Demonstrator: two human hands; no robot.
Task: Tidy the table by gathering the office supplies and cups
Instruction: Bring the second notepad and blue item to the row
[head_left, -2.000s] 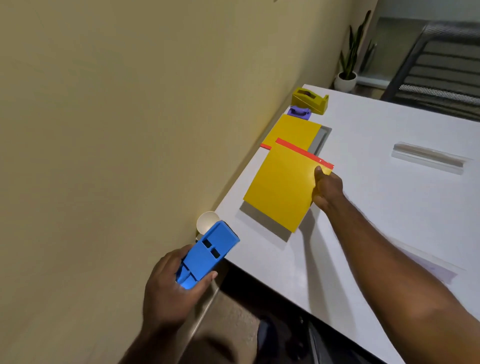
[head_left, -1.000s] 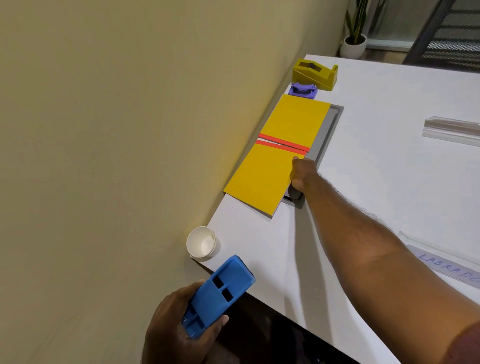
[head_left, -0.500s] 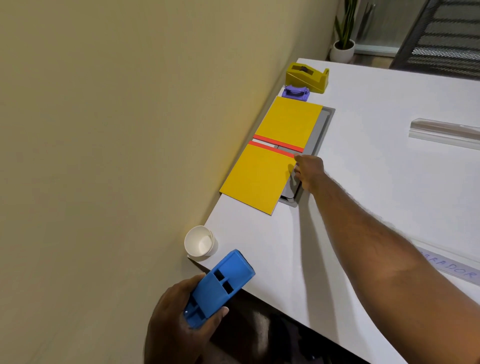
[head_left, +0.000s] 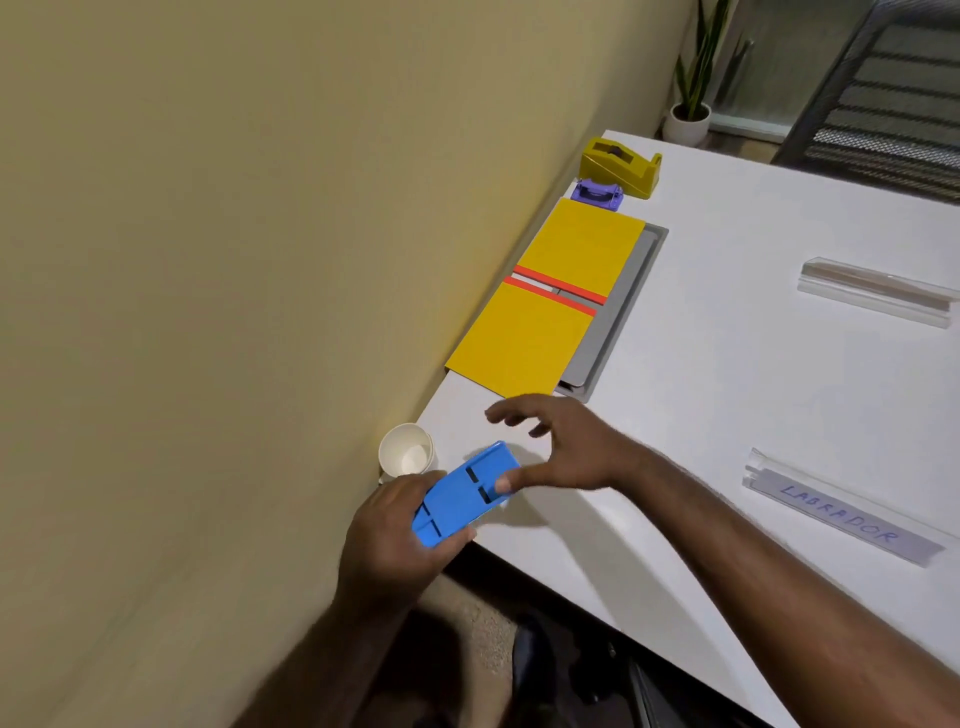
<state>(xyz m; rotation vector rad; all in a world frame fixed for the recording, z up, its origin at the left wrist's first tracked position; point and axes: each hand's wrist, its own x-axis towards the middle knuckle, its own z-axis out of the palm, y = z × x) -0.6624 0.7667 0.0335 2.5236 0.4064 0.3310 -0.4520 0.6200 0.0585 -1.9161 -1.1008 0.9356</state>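
A person's left hand (head_left: 395, 540) gripped a blue plastic office item (head_left: 464, 496) at the near corner of the white table (head_left: 727, 415), while the right hand (head_left: 558, 449), fingers spread and holding nothing, touched it with the thumb. Two yellow folders (head_left: 550, 301) lay lined up by the wall near a yellow tape dispenser (head_left: 621, 166) and a small purple item (head_left: 597, 193). A paper cup (head_left: 406, 456), apparently empty, awaited gathering; the tidying looked partly finished.

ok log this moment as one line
left hand: holds blue holder | right hand: open, thumb on holder | paper cup: on table
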